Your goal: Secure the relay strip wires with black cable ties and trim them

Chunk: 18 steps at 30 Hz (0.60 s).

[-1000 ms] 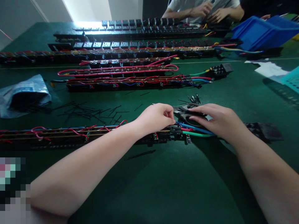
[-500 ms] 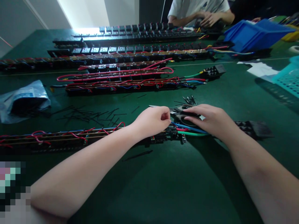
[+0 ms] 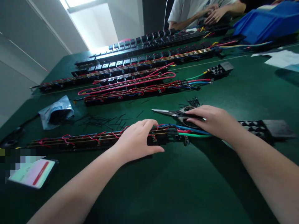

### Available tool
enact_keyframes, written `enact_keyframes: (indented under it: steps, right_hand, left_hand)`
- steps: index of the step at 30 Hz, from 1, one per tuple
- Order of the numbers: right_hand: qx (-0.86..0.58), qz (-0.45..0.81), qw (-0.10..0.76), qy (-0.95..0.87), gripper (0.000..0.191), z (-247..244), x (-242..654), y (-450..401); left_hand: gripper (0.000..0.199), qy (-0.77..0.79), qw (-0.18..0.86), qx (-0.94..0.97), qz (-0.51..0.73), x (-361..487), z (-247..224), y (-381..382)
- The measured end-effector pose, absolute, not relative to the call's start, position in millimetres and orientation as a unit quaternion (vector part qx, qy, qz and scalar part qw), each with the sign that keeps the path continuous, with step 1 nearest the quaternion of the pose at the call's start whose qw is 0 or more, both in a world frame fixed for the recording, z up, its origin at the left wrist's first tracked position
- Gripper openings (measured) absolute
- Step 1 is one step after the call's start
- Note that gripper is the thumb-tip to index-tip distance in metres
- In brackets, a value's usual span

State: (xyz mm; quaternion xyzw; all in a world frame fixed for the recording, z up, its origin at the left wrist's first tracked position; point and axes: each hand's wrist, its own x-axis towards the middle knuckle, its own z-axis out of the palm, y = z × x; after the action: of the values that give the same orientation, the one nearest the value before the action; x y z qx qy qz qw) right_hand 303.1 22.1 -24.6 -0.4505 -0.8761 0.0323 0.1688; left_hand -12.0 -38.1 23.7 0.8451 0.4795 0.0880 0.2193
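Note:
My left hand [image 3: 136, 140] straddles a long black strip [image 3: 81, 140] strung with red and blue wires and brass-coloured rods. Its thumb and fingers are spread apart, the thumb on the near side and the fingertips over the far side; firm contact cannot be made out. In my right hand [image 3: 211, 119] is a pair of dark-handled scissors [image 3: 171, 113], blades together and pointing left above the table. Below the scissors, blue, red and green wires [image 3: 195, 134] run from the strip towards a black socket block [image 3: 253, 127] at the right.
Loose black cable ties [image 3: 105, 120] lie behind the strip, beside a silvery plastic bag [image 3: 56, 112]. More wired strips [image 3: 130, 93] lie further back. A blue bin [image 3: 263, 26] stands at the back right, near another person's hands [image 3: 215, 15]. A phone [image 3: 35, 172] lies front left.
My left hand has moved left and down from beside the scissors, going from closed fingers to spread ones around the strip. My right hand stays on the scissors. The view has tilted.

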Motion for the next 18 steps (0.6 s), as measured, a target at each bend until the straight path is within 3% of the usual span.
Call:
enact_keyframes:
  steps: [18]
  right_hand:
    - [-0.435,0.036,0.212,-0.875,0.033,-31.5,306.2,25.2]
  left_hand:
    - [0.053,0.506,0.218,0.832,0.072,-10.6,15.3,-38.3]
